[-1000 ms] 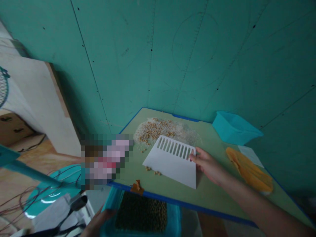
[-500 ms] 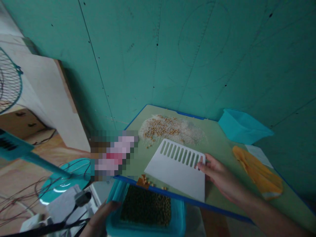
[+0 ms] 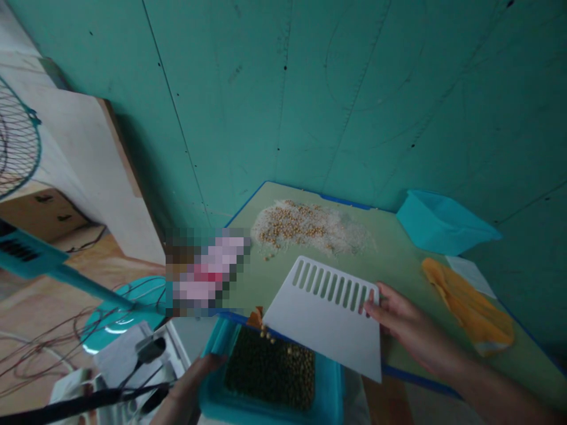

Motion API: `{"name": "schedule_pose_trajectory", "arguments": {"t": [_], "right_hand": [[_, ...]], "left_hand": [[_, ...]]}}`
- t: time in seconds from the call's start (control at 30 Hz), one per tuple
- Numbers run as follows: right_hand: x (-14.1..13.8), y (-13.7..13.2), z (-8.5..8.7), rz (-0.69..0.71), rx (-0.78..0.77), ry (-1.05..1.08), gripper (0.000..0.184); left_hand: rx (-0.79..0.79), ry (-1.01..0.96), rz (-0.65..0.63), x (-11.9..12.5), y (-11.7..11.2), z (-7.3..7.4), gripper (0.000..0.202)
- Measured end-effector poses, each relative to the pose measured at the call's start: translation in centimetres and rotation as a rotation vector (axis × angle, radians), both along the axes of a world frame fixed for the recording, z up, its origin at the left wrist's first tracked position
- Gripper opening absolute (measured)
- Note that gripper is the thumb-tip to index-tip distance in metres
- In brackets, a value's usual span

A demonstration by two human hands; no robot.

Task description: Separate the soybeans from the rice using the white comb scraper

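My right hand [image 3: 394,310] grips the right end of a white plastic board [image 3: 325,321] with a row of slots along its far side. The board reaches past the near table edge, over a turquoise tub [image 3: 330,389]. Several soybeans [image 3: 267,336] are at the board's left corner, above the tub. Inside the tub are small dark green beans [image 3: 252,366] and soybeans [image 3: 303,381]. My left hand [image 3: 206,369] is closed on the tub's left rim, its fingers partly hidden. Farther back lies a pile of rice mixed with soybeans [image 3: 305,227].
The pale green table [image 3: 394,236] has a blue edge and stands against a green wall. On its right are a turquoise folded box [image 3: 443,221], an orange cloth [image 3: 469,307] and a white sheet [image 3: 472,274]. A fan base [image 3: 128,313] and tangled cables are on the left.
The board has moved toward me, past the table edge. Soybeans that lay on the table at the edge are now over the tub. My left hand stays on the tub.
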State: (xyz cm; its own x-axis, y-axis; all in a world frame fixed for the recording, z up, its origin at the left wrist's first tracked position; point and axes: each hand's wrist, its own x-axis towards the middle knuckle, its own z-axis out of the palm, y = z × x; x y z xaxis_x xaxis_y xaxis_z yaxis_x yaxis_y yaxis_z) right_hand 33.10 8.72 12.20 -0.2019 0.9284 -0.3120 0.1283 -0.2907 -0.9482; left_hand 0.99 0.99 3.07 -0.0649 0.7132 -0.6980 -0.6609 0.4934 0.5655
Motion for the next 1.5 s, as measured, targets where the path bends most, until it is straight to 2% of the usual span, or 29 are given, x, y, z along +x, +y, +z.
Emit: {"name": "schedule_pose_trajectory", "arguments": {"t": [0.13, 0.23, 0.33, 0.47, 0.57, 0.67, 0.77, 0.97, 1.07, 1.3, 1.5], "right_hand": [[0.6, -1.2, 0.0, -0.008, 0.023, -0.033, 0.026], [1.0, -0.8, 0.5, -0.029, 0.108, -0.076, 0.028], [1.1, 1.4, 1.1, -0.104, 0.222, -0.083, 0.029], [-0.2, 6.0, 1.7, -0.168, 0.367, -0.031, 0.034], [-1.6, 8.7, 2.0, -0.163, 0.377, -0.035, 0.039], [-2.5, 10.0, 2.2, -0.124, 0.361, -0.049, 0.039], [-2.7, 10.3, 2.2, -0.095, 0.346, -0.048, 0.037], [-2.8, 10.1, 2.2, -0.082, 0.323, -0.045, 0.034], [-2.8, 10.2, 1.9, -0.068, 0.299, -0.037, 0.035], [-3.0, 10.5, 1.0, 0.003, 0.265, -0.017, 0.033], [-4.3, 9.2, 1.2, 0.005, 0.222, 0.022, 0.037]], "left_hand": [[0.088, 0.014, -0.065, 0.8, 0.3, 1.1, 0.035], [0.073, 0.034, -0.103, 1.3, 0.3, 2.2, 0.041], [0.061, 0.036, -0.090, 1.3, 0.2, 2.7, 0.039], [0.020, 0.022, -0.046, 0.8, -0.1, 2.1, 0.043], [-0.048, -0.008, -0.002, 0.3, -0.3, 1.7, 0.049], [0.012, -0.011, 0.039, -0.4, -0.6, 1.3, 0.052], [0.044, 0.015, 0.026, -1.1, -0.7, 1.1, 0.050], [0.067, 0.083, 0.011, -1.5, -0.2, 1.5, 0.028], [0.092, 0.139, 0.035, -1.7, 0.0, 1.7, 0.025], [0.092, 0.126, 0.015, -3.4, 0.0, 0.9, 0.022], [0.103, 0.118, 0.024, -3.5, 0.1, 1.1, 0.014]]}}
